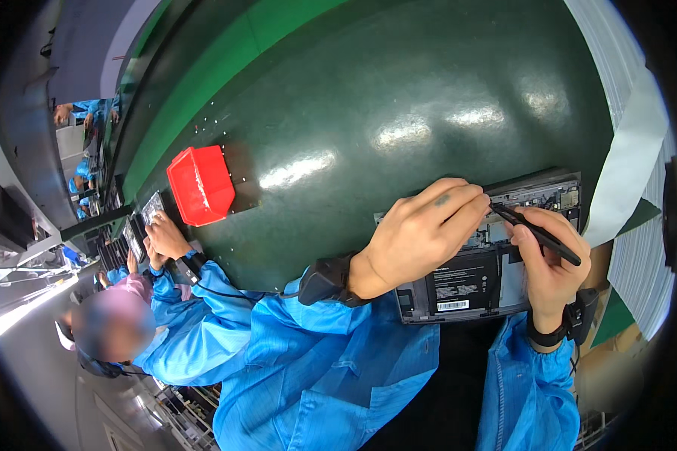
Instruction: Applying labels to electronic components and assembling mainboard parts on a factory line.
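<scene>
An opened laptop base point(512, 308) lies on the bench in front of me, its inner boards exposed. Its black battery point(462, 282) with a white label faces up, nearest to me. Between the fingers of my right hand point(553, 259) is a pair of black tweezers point(547, 239), its tip pointing to the left over the laptop's far part. My left hand point(429, 237) hovers across the laptop's left side with the fingers pinched together at the tweezers' tip. Whatever those fingers hold is hidden or too small to make out.
A red plastic bin point(201, 188) stands left on the green bench mat point(338, 98), with tiny white bits scattered around it. White sheets point(632, 143) are stacked at the right. At my left a co-worker in blue sleeves handles another device point(137, 233).
</scene>
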Demonstrator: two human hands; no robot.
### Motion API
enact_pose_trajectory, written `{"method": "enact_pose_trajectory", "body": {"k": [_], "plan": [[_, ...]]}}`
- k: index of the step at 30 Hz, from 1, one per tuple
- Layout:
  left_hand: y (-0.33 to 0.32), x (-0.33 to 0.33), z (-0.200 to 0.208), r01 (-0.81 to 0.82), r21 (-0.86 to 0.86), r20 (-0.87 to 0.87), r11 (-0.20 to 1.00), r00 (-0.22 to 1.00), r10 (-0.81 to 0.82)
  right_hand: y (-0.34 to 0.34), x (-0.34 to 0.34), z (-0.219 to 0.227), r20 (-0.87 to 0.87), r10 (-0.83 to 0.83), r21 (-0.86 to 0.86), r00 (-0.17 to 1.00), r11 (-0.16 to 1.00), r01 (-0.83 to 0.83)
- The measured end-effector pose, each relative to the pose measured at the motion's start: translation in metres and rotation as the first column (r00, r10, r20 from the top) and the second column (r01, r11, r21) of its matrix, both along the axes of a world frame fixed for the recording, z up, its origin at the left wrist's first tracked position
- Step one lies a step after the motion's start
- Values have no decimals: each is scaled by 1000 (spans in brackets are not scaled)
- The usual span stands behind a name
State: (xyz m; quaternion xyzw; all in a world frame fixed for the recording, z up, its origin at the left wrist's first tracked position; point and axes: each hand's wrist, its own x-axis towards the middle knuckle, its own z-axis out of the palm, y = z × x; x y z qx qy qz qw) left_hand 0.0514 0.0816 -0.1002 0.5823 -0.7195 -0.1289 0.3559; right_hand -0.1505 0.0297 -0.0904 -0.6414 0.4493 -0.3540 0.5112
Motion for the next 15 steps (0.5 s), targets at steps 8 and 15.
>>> {"method": "enact_pose_trajectory", "body": {"k": [8,15], "plan": [[-1,1,1,-8,5,15,1000,1000,8,-2,2,0,-53,0,7,999,1000,0],[0,1,-1,-2,0,14,1000,1000,2,-2,3,-1,-62,5,-16,998,1000,-6]]}}
